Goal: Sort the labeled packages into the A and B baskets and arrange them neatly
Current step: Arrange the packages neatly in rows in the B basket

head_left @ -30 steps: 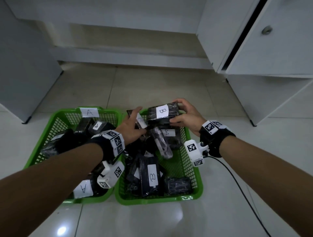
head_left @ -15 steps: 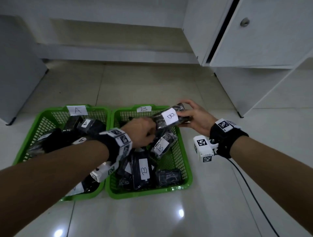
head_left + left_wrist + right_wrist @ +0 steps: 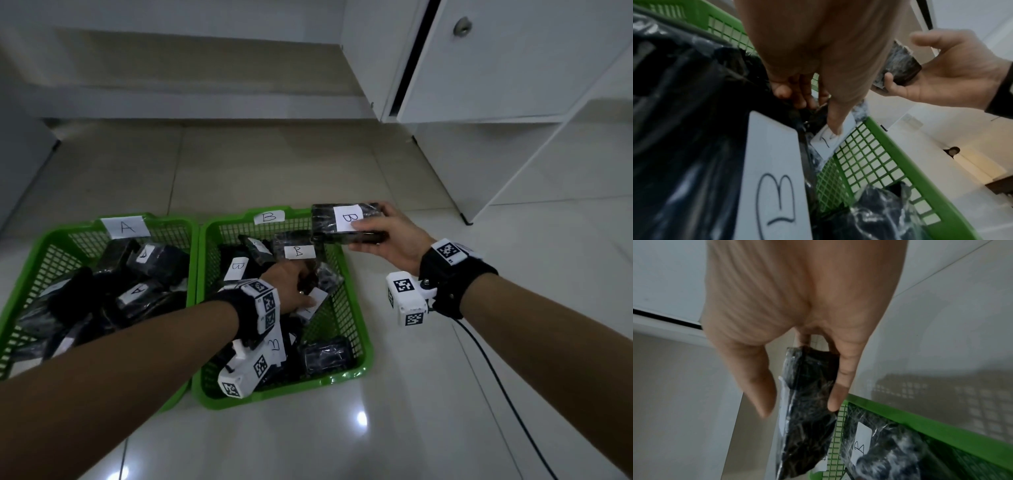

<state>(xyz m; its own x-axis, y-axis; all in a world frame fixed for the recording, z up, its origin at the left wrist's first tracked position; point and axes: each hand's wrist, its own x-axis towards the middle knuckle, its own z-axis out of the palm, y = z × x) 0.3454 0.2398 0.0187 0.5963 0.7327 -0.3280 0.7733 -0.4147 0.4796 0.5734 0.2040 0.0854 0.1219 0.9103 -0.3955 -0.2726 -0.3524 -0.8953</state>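
Observation:
Two green baskets stand side by side on the floor: basket A (image 3: pixel 68 240) on the left and basket B (image 3: pixel 359 346) on the right, both holding several black wrapped packages with white labels. My right hand (image 3: pixel 363 234) holds a black package labelled B (image 3: pixel 329 222) flat over basket B's far right corner. The right wrist view shows that package (image 3: pixel 809 394) pinched between thumb and fingers (image 3: pixel 835 395). My left hand (image 3: pixel 298 287) is down inside basket B. Its fingers curl round a dark package (image 3: pixel 813 116) and its thumb presses on the white label (image 3: pixel 824 146).
A white cabinet (image 3: pixel 513 68) with a slightly open door stands at the back right. A grey unit (image 3: pixel 20 144) is at the left. A black cable (image 3: pixel 496 383) runs over the tiles from my right wrist. A large B package (image 3: pixel 772 178) lies near my left wrist.
My left hand has let go of the B package and dropped into basket B onto another package. My right hand has carried the B package rightwards, alone.

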